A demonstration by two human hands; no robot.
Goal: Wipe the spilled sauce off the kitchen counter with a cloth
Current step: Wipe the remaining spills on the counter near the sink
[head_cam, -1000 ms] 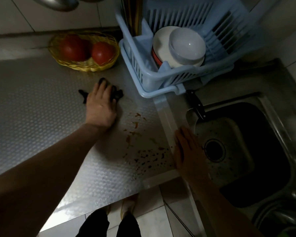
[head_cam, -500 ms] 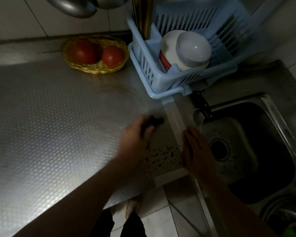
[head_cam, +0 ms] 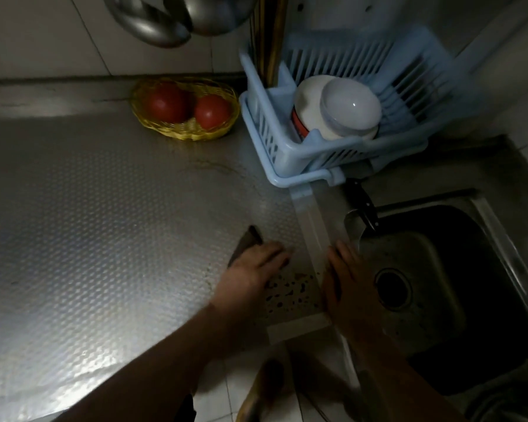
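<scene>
My left hand (head_cam: 250, 269) presses a dark cloth (head_cam: 247, 242) flat onto the patterned steel counter (head_cam: 104, 223), fingers stretched out over it; a corner of the cloth sticks out beyond the knuckles. Dark red sauce spots (head_cam: 290, 289) speckle the counter just right of that hand, near the counter's front corner. My right hand (head_cam: 346, 284) lies flat along the pale strip (head_cam: 313, 226) between counter and sink, fingers straight, holding nothing.
A yellow basket (head_cam: 186, 132) with two tomatoes stands at the back. A light blue dish rack (head_cam: 287, 166) holds white bowls. A black-handled knife (head_cam: 363, 207) lies at the sink (head_cam: 439, 284) rim. Steel pans (head_cam: 177, 19) hang above.
My left hand slid the cloth from near the basket down and right to the sauce spots. Several upper splatters are gone. My right hand stayed by the sink edge.
</scene>
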